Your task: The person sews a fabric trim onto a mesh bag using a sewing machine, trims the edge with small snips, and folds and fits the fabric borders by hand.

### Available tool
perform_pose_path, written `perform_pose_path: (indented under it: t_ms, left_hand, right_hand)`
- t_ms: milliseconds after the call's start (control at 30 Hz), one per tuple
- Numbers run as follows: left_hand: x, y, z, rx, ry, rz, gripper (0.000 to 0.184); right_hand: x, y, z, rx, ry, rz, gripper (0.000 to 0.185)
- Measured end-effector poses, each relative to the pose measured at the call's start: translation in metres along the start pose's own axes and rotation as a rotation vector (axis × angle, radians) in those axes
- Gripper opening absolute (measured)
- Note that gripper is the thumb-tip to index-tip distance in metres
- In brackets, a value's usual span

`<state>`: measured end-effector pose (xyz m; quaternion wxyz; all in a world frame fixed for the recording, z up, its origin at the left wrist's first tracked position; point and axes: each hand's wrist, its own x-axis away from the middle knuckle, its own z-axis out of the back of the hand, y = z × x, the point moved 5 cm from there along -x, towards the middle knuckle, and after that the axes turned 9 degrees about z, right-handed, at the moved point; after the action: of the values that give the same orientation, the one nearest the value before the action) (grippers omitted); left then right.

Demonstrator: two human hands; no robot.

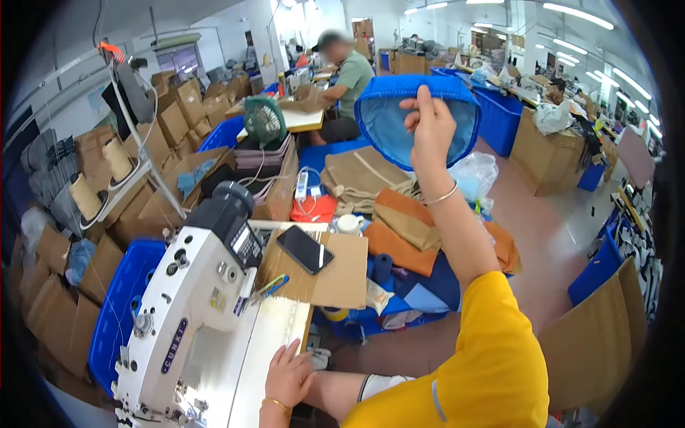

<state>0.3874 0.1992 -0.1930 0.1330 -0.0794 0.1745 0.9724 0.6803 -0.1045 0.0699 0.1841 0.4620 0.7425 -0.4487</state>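
My right hand (433,132) is raised in front of me, its fingers closed on a blue fabric piece (378,125). The piece is rounded, with a dark blue gathered rim and a lighter blue inside. Part of it is hidden behind my hand. My left hand (289,374) lies on the edge of the white sewing table (267,339), fingers stretched out and holding nothing. Beside it stands a white sewing machine (182,307). Scissors (271,287) and a black phone (305,249) lie farther along, the phone on a cardboard sheet (342,267).
Brown and orange fabric pieces (403,232) are heaped beyond the table. Thread cones (85,196) stand at the left, above a blue bin (128,299). A green fan (265,121) is ahead. Another person (353,82) sits at a farther table. Cardboard boxes (171,125) crowd the left.
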Motion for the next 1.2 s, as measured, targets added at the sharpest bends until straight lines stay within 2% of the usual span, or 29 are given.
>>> perform_pose_path:
  t_ms: [133,267,367,467,633,767,833,867,933,967,1033,1167,1200]
  left_hand:
    - [-0.001,-0.001,-0.003,-0.017,-0.02,-0.001,0.015]
    - [0.001,-0.001,-0.002,-0.012,-0.012,0.011,0.015]
    - [0.006,0.003,0.0,0.0,-0.016,0.029,0.014]
    - [0.004,0.003,0.003,0.011,0.015,0.031,0.012]
    - [0.003,0.003,0.005,0.003,0.014,0.059,0.012]
    - [0.003,0.002,0.005,0.036,0.025,0.046,0.012]
    - [0.003,0.003,0.005,0.037,0.025,0.054,0.013]
    - [0.002,0.003,0.005,0.033,0.026,0.049,0.012]
    - [0.002,0.004,0.006,0.023,0.032,0.056,0.012]
    - [0.002,0.005,0.006,0.007,0.019,0.059,0.013]
    - [0.0,0.005,0.006,-0.01,0.017,0.082,0.014]
    - [0.001,0.004,0.004,-0.045,-0.003,0.099,0.011]
    - [-0.001,0.005,0.002,-0.06,-0.034,0.081,0.01]
  right_hand:
    - [0.003,0.003,0.012,0.107,-0.031,-0.033,0.032]
    - [0.014,-0.007,0.015,0.111,-0.066,0.089,0.033]
    - [0.014,0.006,0.018,0.097,-0.057,0.015,0.032]
    - [0.02,-0.005,0.016,0.037,-0.073,0.063,0.03]
    - [0.025,0.018,0.037,0.031,-0.071,-0.07,0.027]
    - [0.04,0.048,0.076,-0.016,-0.026,-0.229,0.018]
    - [0.057,0.083,0.107,-0.082,0.143,-0.589,0.016]
    - [0.061,0.095,0.123,-0.087,0.138,-0.6,0.016]
    - [0.084,0.132,0.151,-0.195,0.159,-0.977,0.027]
    - [0.091,0.144,0.162,-0.201,0.15,-0.984,0.027]
    - [0.11,0.163,0.186,-0.114,0.279,-1.051,0.036]
    - [0.117,0.187,0.204,-0.276,0.209,-1.179,0.036]
    - [0.113,0.196,0.207,-0.424,0.096,-1.152,0.037]
